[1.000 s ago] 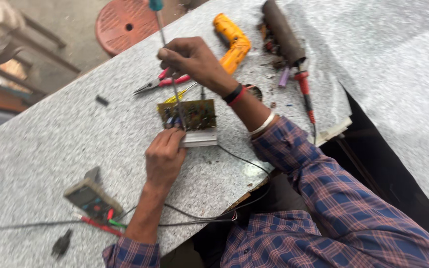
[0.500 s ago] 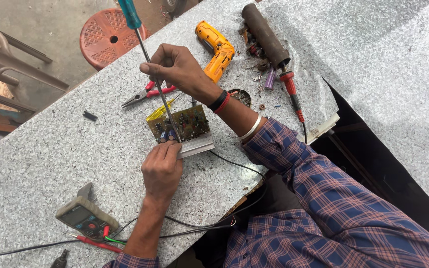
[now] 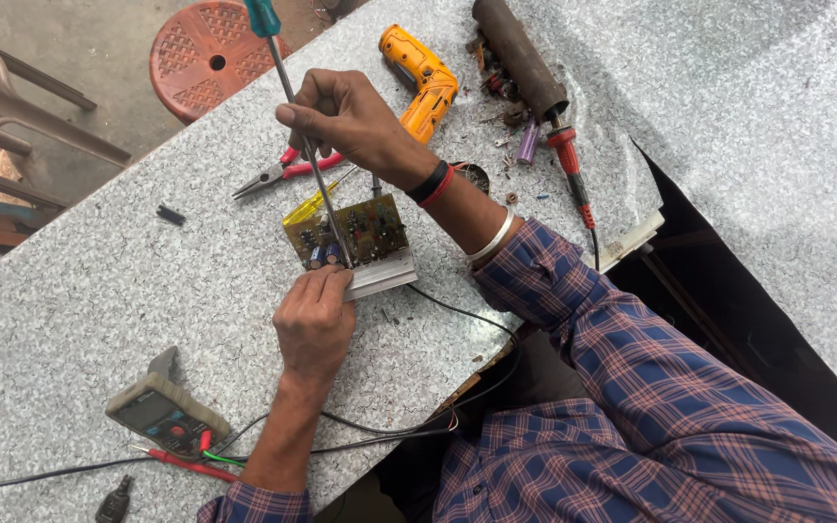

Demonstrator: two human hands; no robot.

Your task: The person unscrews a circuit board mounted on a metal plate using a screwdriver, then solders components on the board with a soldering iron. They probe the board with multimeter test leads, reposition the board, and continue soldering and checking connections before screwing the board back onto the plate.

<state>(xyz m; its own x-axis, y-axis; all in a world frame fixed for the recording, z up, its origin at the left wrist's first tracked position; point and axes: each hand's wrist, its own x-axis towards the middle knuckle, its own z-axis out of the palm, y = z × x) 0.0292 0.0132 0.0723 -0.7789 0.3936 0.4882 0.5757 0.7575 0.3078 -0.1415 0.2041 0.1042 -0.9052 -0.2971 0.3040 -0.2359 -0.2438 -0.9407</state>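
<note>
The right hand [image 3: 346,116] is pinching a screwdriver [image 3: 307,155] upright; just below it, the left hand [image 3: 314,315] is gripping the circuit board [image 3: 351,237], hiding its near edge.

Speckled polished stone table [image 3: 99,291]; shiny metal screwdriver shaft [image 3: 307,155].

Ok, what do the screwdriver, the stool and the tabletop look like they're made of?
Screwdriver: bright, thin shaft, likely steel; teal handle looks like glossy plastic. The right hand grips the shaft.
Stool: reddish and matte with a moulded lattice top, probably plastic.
Tabletop: grey speckled slab with a slight sheen, looks like polished granite, though a patterned laminate is possible.
</note>
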